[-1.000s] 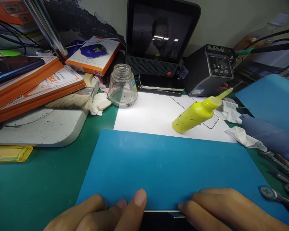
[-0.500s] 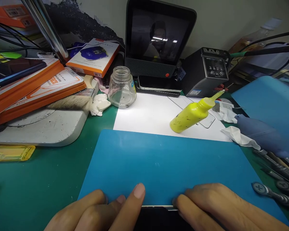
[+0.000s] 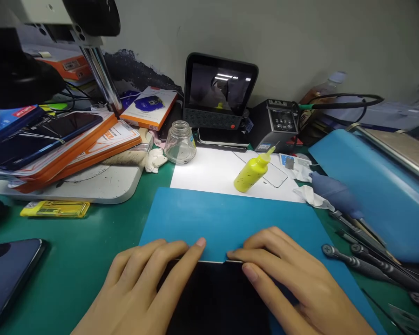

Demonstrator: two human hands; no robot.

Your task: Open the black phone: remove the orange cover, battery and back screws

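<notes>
A flat black-faced device (image 3: pixel 216 298), phone- or tablet-like, lies on the blue mat (image 3: pixel 209 218), its thin pale edge facing away from me. My left hand (image 3: pixel 143 284) grips its far left part, fingers bent over the edge and the thumb lying along the top face. On the other side my right hand (image 3: pixel 293 279) pinches the far right part, with fingertips at the edge and the thumb on the black face. The near end of the device runs out of view. Beyond the mat stands a yellow dropper bottle (image 3: pixel 249 174) on white paper (image 3: pixel 209 170).
Screwdrivers (image 3: pixel 356 263) and a blue air blower (image 3: pixel 335 193) lie at right. A glass jar (image 3: pixel 180 144), a smart display (image 3: pixel 218 93) and a black control box (image 3: pixel 275 123) stand behind. At left are another phone (image 3: pixel 12 274), a yellow case (image 3: pixel 56 209) and stacked orange boxes (image 3: pixel 80 149).
The view has tilted up and drawn back, showing more of both hands and the device. Both hands stay at the far edge; the right thumb now shows on the black face.
</notes>
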